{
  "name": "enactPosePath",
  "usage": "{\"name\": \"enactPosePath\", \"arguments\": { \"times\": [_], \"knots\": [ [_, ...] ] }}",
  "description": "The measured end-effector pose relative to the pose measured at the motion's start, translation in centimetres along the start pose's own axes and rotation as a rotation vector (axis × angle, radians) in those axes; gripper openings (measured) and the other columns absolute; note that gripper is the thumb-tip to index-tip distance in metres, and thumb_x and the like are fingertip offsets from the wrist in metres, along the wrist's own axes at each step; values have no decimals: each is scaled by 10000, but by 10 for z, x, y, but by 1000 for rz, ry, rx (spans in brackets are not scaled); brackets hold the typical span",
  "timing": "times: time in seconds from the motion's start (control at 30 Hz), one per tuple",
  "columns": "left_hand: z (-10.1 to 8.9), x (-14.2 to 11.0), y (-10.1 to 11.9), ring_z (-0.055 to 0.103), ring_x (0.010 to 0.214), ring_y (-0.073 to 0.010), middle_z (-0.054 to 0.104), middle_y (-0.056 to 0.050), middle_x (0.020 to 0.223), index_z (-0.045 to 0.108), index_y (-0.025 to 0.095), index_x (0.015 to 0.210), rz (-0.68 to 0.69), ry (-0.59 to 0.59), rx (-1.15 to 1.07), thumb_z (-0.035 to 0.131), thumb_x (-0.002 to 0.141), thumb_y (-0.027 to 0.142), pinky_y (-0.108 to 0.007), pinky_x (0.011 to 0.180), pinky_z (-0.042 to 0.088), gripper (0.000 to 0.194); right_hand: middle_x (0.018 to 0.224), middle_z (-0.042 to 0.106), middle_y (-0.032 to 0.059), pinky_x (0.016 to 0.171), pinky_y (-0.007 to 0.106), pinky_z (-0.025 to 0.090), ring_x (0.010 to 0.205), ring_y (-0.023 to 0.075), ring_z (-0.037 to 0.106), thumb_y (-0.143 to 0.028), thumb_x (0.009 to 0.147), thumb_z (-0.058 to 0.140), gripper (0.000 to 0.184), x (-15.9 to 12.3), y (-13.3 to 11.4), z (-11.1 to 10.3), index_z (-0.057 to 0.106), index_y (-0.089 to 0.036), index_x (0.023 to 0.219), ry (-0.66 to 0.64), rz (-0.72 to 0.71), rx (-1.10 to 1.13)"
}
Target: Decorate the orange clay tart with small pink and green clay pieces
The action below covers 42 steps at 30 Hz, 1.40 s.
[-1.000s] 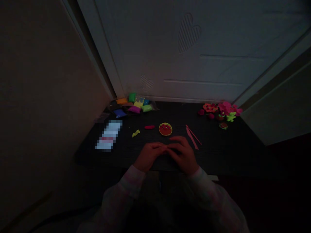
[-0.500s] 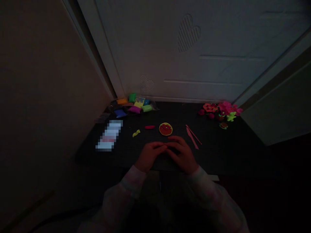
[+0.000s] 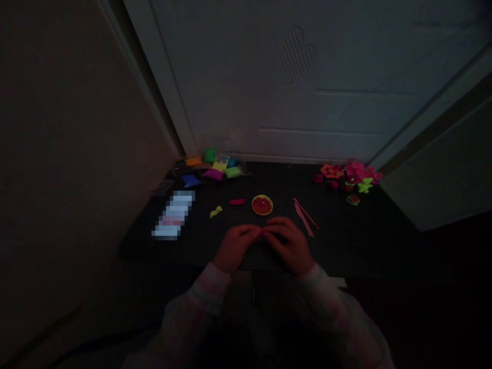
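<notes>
A white panel (image 3: 238, 77) with embossed hearts (image 3: 298, 56) is met by the back edge of the dark table (image 3: 369, 230); the front edge is crossed at the pale sleeves (image 3: 210, 287). Coloured packets (image 3: 213, 174) are heaped at the back left, flowers and figures (image 3: 357, 171) at the back right, with open tabletop left between. Near the front edge, the left hand (image 3: 237, 247) and right hand (image 3: 289, 246) are held together at the fingertips. Just beyond are set pink tools (image 3: 303, 219), a yellow-rimmed round piece (image 3: 262, 208), a red roll (image 3: 237, 202) and a yellow twist (image 3: 216, 211). Between the fingertips a small pink piece (image 3: 263, 231) is pinched, mostly hidden.
</notes>
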<state>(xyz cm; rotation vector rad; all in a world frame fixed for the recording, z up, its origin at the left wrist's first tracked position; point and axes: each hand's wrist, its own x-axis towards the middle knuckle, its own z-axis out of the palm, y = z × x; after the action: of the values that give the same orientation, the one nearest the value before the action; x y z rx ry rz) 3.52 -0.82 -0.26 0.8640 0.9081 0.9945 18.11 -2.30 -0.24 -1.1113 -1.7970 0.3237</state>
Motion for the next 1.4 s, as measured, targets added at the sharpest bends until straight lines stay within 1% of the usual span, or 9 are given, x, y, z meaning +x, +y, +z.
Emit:
{"name": "enactPosePath", "arguments": {
  "times": [0.3,0.53,0.73,0.8,0.9,0.97,1.1,1.3,1.4],
  "knots": [
    [0,0,-1,535,789,-154,649,-51,756,687,120,756,-23,-36,-39,676,632,271,-293,790,381,195,905,590,61,740,319,500,853,155,572,-196,787,508,188,0,1,0,623,-225,934,-19,-33,-14],
    [-2,1,-2,499,651,-103,616,-4,651,665,123,642,-30,-30,-93,710,585,229,-233,662,377,129,980,596,69,792,349,475,921,171,547,-194,781,510,297,-1,-2,3,577,-236,1068,-80,-122,-52],
    [5,0,2,521,663,-98,609,5,668,631,131,639,-48,-20,-255,731,564,262,-213,668,395,181,938,606,61,765,362,468,893,173,547,-240,800,503,187,-2,-1,2,621,-240,944,-52,-136,-105],
    [9,1,5,545,712,-118,619,-17,733,629,144,700,-60,-18,-346,665,628,397,-228,684,414,266,949,610,65,783,380,446,915,183,536,-247,790,516,156,-2,-3,4,634,-229,892,-48,-149,-130],
    [15,1,9,574,797,-173,631,-76,827,624,141,805,-109,-34,-473,460,719,574,-285,718,439,471,971,625,50,834,416,387,944,194,524,-241,764,545,138,-2,-14,8,642,-240,862,-91,-188,-166],
    [18,0,10,577,860,-204,633,-95,874,618,143,854,-131,-42,-542,375,739,609,-323,759,439,537,1005,628,34,881,448,330,979,202,511,-216,763,534,189,-4,-24,11,631,-259,919,-136,-204,-189],
    [22,-4,12,553,966,-208,638,-79,933,623,173,852,-131,-52,-637,349,766,573,-330,824,420,492,1142,574,40,941,493,224,1091,232,448,-233,771,511,319,-9,-40,7,557,-269,1085,-177,-194,-210],
    [26,-9,14,489,1087,-184,614,-55,1039,624,192,880,-89,-66,-658,323,799,528,-297,874,399,458,1253,458,83,951,460,295,1187,210,370,-194,849,321,390,-6,-45,-2,408,-237,1227,-28,-130,-145],
    [30,-11,13,452,1134,-209,570,-55,1133,603,209,963,-70,-84,-588,306,784,570,-327,889,396,501,1323,367,93,973,479,292,1245,224,288,-261,871,234,435,1,-52,2,291,-223,1300,35,-108,-103]
  ]
}}
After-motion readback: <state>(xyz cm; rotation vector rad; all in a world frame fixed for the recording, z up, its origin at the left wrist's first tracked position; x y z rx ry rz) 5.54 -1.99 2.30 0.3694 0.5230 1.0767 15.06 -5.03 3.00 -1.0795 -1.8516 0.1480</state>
